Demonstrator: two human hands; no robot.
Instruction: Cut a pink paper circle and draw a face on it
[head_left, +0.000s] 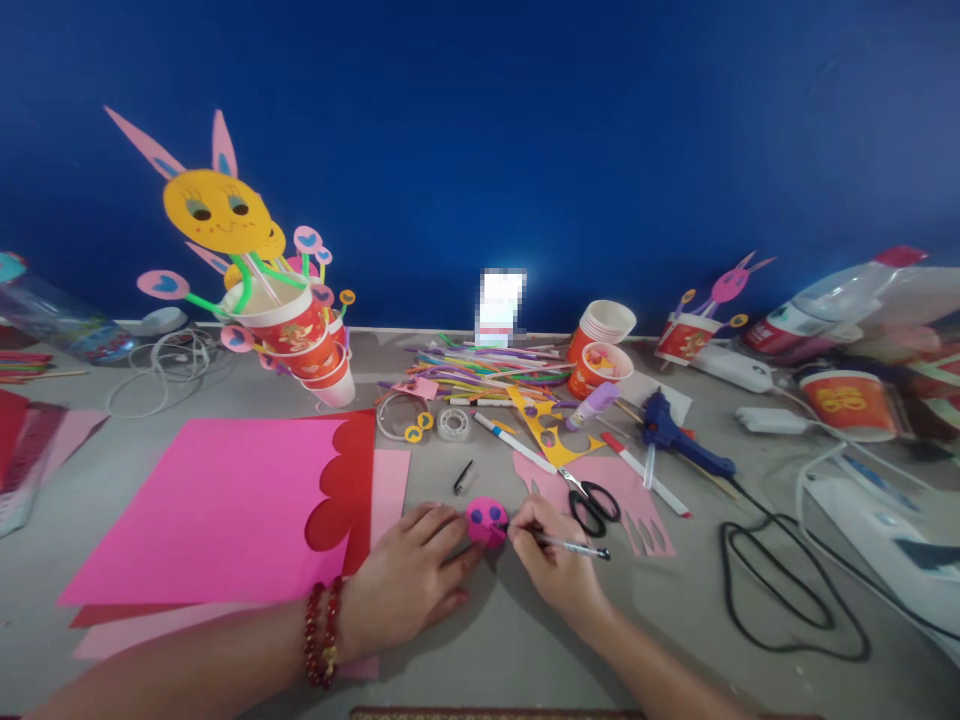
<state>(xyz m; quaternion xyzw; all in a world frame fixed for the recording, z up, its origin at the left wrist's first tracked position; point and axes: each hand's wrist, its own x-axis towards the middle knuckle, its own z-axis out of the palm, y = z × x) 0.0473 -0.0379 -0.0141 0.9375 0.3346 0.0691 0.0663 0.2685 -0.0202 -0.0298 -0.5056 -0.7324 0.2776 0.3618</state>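
A small pink paper disc point(487, 533) with two blue-purple dots lies on the grey table in front of me. My left hand point(420, 570) rests flat beside it, fingers stretched out and fingertips at its left edge. My right hand point(551, 555) grips a pen point(574, 546), its tip on or just over the disc's right half. A black pen cap point(465, 478) lies just above the disc. Black-handled scissors point(591, 505) lie right of my right hand, partly on cut pink paper point(645, 510). White tape point(453, 425) sits farther back.
Pink sheets point(217, 500) lie at left. Behind them, stacked red cups point(289, 335) hold a yellow rabbit face point(214, 212). Pipe cleaners point(487, 372) lie along the blue wall. A blue glue gun point(682, 438) with its black cord point(799, 655), bottles and a power strip occupy the right.
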